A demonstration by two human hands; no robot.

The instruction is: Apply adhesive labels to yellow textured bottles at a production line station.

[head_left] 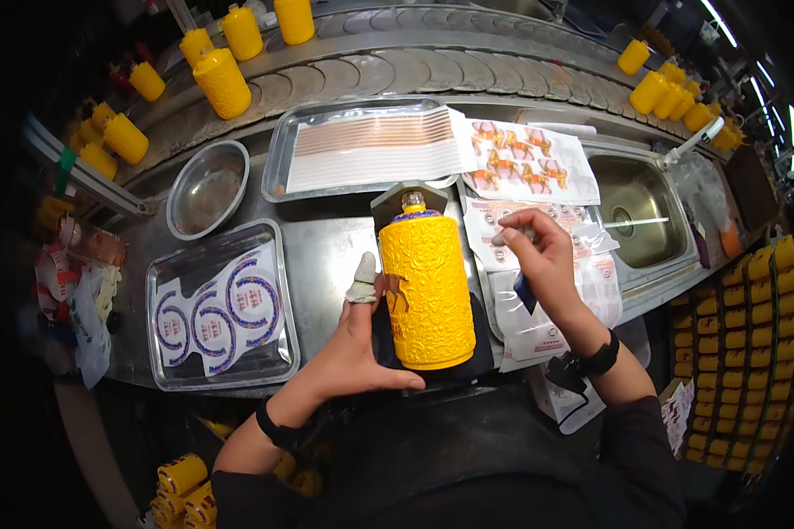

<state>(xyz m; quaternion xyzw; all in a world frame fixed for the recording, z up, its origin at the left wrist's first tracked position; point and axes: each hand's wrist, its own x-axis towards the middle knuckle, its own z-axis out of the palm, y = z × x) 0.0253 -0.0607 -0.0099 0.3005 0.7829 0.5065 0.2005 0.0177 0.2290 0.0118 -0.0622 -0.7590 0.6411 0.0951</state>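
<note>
A yellow embossed bottle (430, 295) lies in front of me with its clear neck pointing away. A blue patterned band circles its shoulder, and a small brown horse decal (397, 294) shows on its left side. My left hand (353, 339) holds the bottle's left side and base, thumb at the bottom end and a pale finger cot on one finger. Right of the bottle, my right hand (545, 264) is raised over printed sheets, fingers curled together, also with a finger cot. A dark blue flat piece (524, 292) shows below its palm; its kind is unclear.
Trays hold ring decals (213, 319) and a striped sheet (362, 154); horse decal sheets (520, 159) lie to the right. A metal bowl (208, 189) sits left, a sink (640, 212) right. Yellow bottles (223, 84) stand along a conveyor (370, 70) behind.
</note>
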